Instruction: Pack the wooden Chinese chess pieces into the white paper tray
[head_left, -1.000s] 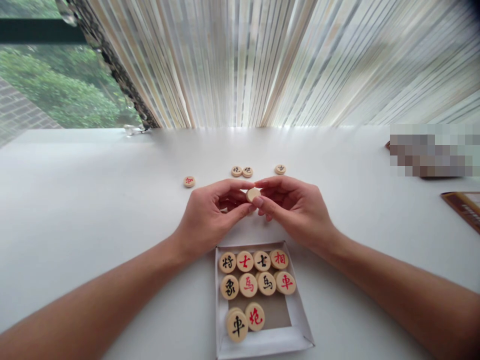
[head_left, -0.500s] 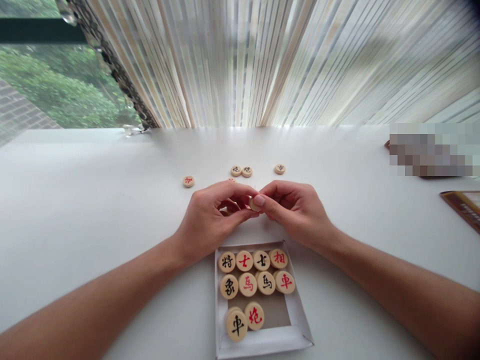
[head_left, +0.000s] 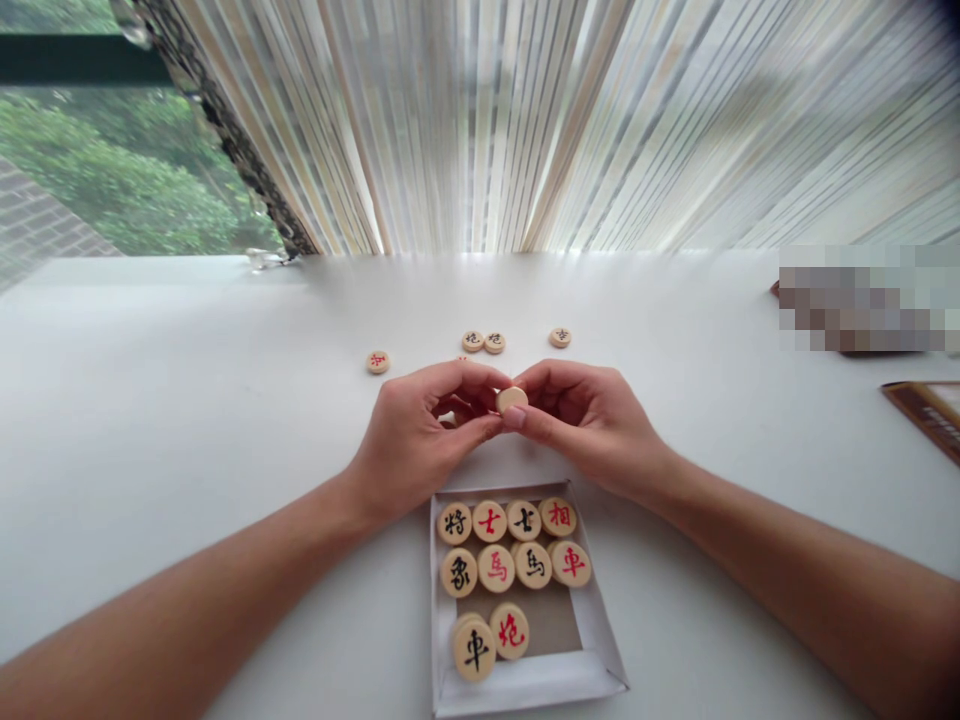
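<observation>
Head view: how far along?

Partway, I'm guessing: the box (head_left: pixel 540 682) is holding ten visible pieces (head_left: pixel 490 522); several loose pieces (head_left: pixel 378 363) are lying on the counter (head_left: pixel 187 410).

Fingers (head_left: pixel 480 376)?

Left hand (head_left: pixel 420 420) and right hand (head_left: pixel 592 420) are pinching one blank-faced piece (head_left: pixel 512 401), beyond the box.

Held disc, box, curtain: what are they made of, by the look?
Disc: probably smooth wood, going by its pale tan tone; plastic possible.
Box: likely cardboard with a white finish, given its thin, slightly bowed walls.
Curtain: seems to be textile, since it hangs in many narrow strands; fibre can't be told.
</observation>
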